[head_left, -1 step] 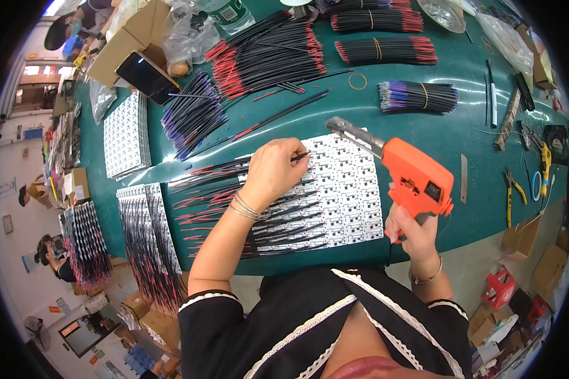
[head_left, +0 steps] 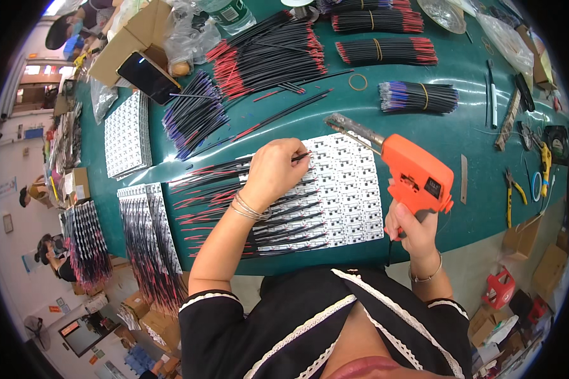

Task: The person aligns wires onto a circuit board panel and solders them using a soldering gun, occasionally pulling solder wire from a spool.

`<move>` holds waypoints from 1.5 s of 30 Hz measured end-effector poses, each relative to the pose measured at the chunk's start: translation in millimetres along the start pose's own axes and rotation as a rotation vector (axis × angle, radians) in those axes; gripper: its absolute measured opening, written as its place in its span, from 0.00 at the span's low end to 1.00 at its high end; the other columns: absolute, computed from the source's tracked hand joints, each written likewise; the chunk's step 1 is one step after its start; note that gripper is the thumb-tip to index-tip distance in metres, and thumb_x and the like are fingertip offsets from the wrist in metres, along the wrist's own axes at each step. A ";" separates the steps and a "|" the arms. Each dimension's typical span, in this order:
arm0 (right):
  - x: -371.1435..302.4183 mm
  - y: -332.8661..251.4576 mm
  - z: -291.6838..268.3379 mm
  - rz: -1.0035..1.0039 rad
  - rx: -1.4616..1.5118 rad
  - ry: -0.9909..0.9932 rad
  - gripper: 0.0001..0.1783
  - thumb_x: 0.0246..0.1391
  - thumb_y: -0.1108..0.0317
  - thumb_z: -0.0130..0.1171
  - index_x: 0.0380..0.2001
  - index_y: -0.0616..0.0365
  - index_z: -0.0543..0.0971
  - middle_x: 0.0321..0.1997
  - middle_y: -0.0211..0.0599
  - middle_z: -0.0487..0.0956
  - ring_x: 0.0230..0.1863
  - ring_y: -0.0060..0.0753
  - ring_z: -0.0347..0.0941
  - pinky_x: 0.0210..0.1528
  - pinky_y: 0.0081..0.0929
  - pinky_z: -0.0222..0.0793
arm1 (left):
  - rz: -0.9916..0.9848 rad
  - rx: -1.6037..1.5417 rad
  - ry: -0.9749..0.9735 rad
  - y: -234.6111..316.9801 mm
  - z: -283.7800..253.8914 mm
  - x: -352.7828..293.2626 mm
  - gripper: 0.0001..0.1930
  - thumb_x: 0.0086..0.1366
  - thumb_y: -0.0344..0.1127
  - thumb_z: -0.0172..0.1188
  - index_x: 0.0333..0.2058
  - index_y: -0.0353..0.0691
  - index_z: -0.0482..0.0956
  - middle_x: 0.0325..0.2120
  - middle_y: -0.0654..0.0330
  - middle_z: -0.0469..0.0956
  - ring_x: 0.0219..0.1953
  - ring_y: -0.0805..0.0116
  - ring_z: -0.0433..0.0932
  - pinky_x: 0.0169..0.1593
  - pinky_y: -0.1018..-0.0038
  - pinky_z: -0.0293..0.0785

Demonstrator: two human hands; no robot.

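My right hand (head_left: 413, 232) is wrapped round the grip of an orange soldering gun (head_left: 418, 174). The gun's metal tip points up and left, over the far edge of a white circuit board panel (head_left: 353, 196). My left hand (head_left: 273, 169) rests above the panel's left half, thumb and fingers pinched on a thin black wire (head_left: 302, 155) whose end reaches the board. Rows of black wires with red ends (head_left: 202, 203) lie across the panel's left side and stick out past it, partly hidden under my left forearm.
Loose black-and-red wires (head_left: 269, 57) are heaped at the back, beside purple-ended wires (head_left: 193, 117). Banded wire bundles (head_left: 385, 50) lie back right. Stacked white panels (head_left: 126, 136) and a wired panel (head_left: 146, 234) sit left; a phone (head_left: 146, 77) leans behind. Pliers (head_left: 516, 196) lie right.
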State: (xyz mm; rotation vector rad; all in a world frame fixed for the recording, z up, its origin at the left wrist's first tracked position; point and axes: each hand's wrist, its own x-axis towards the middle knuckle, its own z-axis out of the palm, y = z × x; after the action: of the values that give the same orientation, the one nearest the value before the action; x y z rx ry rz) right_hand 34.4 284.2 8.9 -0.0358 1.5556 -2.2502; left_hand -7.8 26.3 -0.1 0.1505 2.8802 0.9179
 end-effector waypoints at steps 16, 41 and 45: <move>12.9 15.4 -1.7 0.001 -0.008 0.019 0.16 0.51 0.69 0.49 0.41 0.69 0.65 0.11 0.29 0.64 0.08 0.18 0.59 0.13 0.17 0.59 | 0.149 -0.044 0.258 13.4 -23.8 0.9 0.05 0.53 0.24 0.55 0.31 0.34 0.74 0.24 0.56 0.74 0.25 0.64 0.73 0.31 0.75 0.70; 6.0 18.0 4.7 0.118 -0.087 -0.027 0.09 0.52 0.71 0.49 0.34 0.65 0.66 0.11 0.28 0.65 0.10 0.17 0.60 0.12 0.15 0.57 | 0.055 -0.016 0.084 -3.5 -1.9 9.7 0.03 0.50 0.27 0.56 0.25 0.34 0.74 0.21 0.55 0.75 0.24 0.63 0.75 0.28 0.74 0.72; 6.5 17.1 5.6 0.123 -0.085 -0.024 0.07 0.52 0.71 0.49 0.32 0.64 0.67 0.11 0.27 0.65 0.09 0.17 0.60 0.12 0.15 0.57 | 0.051 -0.014 0.089 -3.6 -1.6 9.7 0.03 0.50 0.27 0.55 0.24 0.35 0.74 0.20 0.55 0.75 0.24 0.62 0.75 0.28 0.74 0.71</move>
State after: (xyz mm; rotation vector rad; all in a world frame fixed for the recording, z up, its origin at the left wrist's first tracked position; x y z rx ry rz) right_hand 35.1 272.0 -5.7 0.0089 1.5952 -2.0813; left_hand -17.9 23.7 -1.7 0.1877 2.9634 0.9774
